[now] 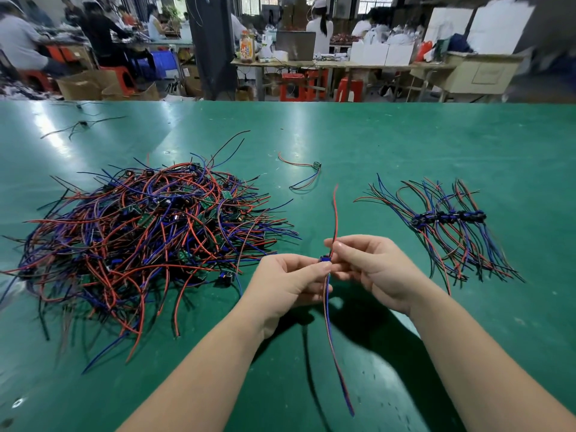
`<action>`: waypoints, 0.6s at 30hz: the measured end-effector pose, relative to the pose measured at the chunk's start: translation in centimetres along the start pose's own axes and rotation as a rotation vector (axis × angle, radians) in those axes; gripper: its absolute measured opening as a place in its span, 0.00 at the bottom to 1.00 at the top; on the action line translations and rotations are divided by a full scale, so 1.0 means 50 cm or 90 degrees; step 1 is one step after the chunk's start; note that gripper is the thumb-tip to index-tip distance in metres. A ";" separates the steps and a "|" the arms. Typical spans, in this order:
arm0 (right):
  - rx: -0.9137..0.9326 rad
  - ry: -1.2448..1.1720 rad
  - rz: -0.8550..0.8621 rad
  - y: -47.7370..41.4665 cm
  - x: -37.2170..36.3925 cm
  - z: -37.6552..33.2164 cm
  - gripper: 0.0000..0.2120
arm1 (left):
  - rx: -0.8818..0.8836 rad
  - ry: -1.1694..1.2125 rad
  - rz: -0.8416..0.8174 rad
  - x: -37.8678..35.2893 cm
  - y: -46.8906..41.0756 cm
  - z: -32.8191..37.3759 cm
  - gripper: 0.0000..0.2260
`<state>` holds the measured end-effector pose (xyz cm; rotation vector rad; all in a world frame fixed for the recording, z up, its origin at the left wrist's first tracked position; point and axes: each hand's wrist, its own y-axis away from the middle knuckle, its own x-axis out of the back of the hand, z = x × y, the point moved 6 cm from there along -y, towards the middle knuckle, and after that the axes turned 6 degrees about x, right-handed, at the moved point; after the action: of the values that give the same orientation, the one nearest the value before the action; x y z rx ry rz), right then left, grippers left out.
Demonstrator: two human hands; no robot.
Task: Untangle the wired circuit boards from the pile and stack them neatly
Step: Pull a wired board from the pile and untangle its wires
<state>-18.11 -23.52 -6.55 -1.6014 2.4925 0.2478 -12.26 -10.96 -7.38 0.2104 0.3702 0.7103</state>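
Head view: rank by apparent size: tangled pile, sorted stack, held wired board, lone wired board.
1. tangled pile
2. sorted stack
3. held wired board and lone wired board: unranked, since the held one is nearer the camera.

Bright overhead glare, edges warped, blurred

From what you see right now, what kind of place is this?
Probably an electronics assembly workshop: a pile of wired circuit boards lies on a green worktable, and people sit at other benches behind, among cardboard boxes.
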 end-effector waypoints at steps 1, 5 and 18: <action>0.001 -0.013 0.013 -0.001 0.001 0.001 0.12 | 0.008 -0.015 -0.012 -0.003 0.001 -0.002 0.03; -0.001 -0.062 0.085 -0.003 0.022 -0.011 0.07 | 0.061 -0.099 -0.076 -0.017 0.011 -0.013 0.03; 0.023 -0.169 0.385 -0.004 0.145 -0.025 0.06 | 0.052 -0.124 -0.075 -0.034 0.014 -0.020 0.04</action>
<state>-20.95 -30.27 -7.03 -0.7010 2.6657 0.4499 -14.29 -11.52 -7.63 0.3300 0.2235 0.5534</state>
